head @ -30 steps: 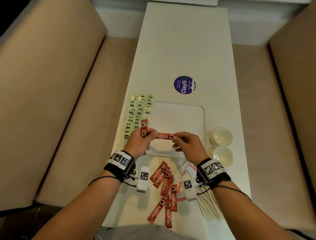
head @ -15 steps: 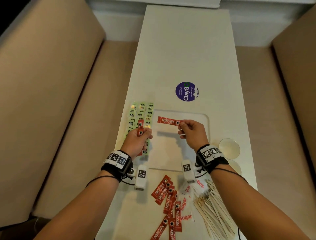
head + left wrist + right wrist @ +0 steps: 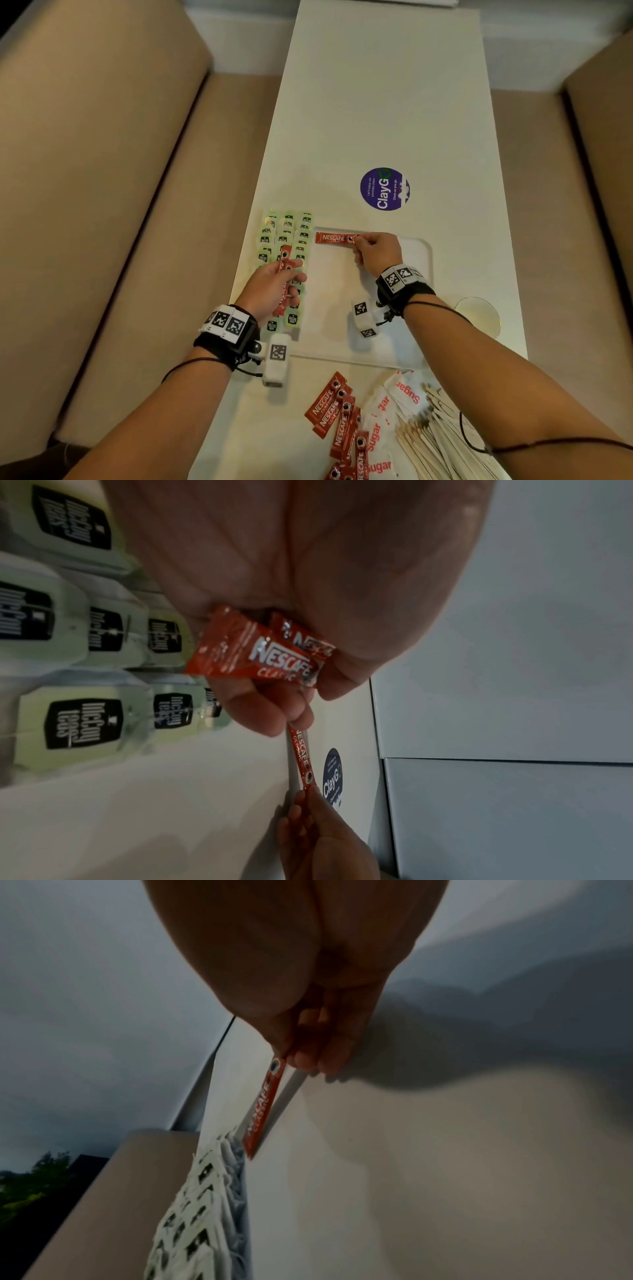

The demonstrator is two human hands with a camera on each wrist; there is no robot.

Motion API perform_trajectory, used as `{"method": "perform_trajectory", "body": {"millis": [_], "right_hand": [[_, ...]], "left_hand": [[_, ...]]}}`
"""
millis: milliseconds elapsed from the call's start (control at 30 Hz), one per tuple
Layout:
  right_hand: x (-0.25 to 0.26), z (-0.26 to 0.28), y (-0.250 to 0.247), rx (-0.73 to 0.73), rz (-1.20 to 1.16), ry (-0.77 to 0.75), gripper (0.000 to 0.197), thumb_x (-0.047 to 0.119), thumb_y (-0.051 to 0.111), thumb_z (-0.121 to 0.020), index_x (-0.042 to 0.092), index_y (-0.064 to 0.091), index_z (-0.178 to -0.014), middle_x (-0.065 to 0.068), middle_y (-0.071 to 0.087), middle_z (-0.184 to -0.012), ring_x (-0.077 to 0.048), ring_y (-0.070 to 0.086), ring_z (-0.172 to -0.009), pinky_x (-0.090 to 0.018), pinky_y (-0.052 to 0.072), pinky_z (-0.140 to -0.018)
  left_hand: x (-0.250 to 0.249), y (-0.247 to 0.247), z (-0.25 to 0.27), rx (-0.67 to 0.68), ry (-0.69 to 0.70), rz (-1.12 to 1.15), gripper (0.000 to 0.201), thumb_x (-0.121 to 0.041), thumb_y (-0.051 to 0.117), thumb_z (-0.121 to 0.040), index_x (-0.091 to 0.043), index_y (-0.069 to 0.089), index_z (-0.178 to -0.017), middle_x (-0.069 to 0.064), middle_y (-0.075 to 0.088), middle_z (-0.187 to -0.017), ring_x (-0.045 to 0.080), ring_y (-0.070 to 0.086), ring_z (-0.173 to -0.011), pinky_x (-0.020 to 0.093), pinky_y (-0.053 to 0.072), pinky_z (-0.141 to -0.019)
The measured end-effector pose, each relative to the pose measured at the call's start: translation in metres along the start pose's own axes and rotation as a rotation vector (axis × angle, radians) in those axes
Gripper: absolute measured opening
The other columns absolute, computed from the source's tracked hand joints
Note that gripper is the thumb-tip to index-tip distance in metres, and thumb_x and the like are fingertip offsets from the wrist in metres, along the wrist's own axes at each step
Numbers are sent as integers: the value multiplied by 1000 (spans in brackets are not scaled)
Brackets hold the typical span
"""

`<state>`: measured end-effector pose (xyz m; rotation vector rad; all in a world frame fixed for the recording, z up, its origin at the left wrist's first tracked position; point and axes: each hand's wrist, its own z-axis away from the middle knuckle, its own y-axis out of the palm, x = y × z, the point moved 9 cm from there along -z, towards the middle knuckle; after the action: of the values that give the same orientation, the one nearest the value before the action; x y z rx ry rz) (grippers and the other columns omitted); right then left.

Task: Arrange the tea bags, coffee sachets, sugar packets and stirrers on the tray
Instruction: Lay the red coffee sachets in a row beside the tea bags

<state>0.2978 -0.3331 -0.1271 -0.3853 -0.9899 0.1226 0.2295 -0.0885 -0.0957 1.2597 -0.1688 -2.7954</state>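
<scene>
Since a moment earlier my right hand (image 3: 376, 251) had carried its pinched coffee sachet (image 3: 334, 237) to the tray's (image 3: 419, 260) far left corner beside the laid-out tea bags (image 3: 284, 226), while my left hand (image 3: 270, 287) gripped spare sachets (image 3: 284, 274); loose sachets (image 3: 337, 418), sugar packets (image 3: 406, 394) and stirrers (image 3: 431, 442) remained unplaced.

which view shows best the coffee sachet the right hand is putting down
Head view: the coffee sachet shows full length at the tray's far edge, pinched at one end by the right hand. The right wrist view shows it dim and foreshortened; the left wrist view shows it small, partly hidden.
</scene>
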Motion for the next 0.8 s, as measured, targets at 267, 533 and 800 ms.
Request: {"method": "perform_trajectory", "body": {"millis": [267,533,800], "right_hand": [[4,-10,0,-54,77,42,23,23,68,-92,10,77,-76,-8,73,-64,-16,69,-54,-35,64,-70],[0,-13,-2,-8,43,126,18,20,71,-92,4,77,-85,-11,76,-72,-18,72,-59,-23,61,-61],[-4,-14,0,-10,-34,148,20,20,75,-90,2,77,-81,-15,76,-74,-19,70,-57,-32,63,-66]], "left_hand": [[3,2,-6,-8,-9,59,21,-14,49,-105,-5,63,-117,12,71,-92,20,58,-62,33,51,-60],[8,3,-5,-20,-37,102,23,-16,48,-106,-2,62,-119,13,71,-90,20,58,-62,30,50,-54],[11,3,-4,-20,-48,105,24,-12,46,-105,-2,62,-119,15,72,-93,21,60,-63,29,51,-52]]}}
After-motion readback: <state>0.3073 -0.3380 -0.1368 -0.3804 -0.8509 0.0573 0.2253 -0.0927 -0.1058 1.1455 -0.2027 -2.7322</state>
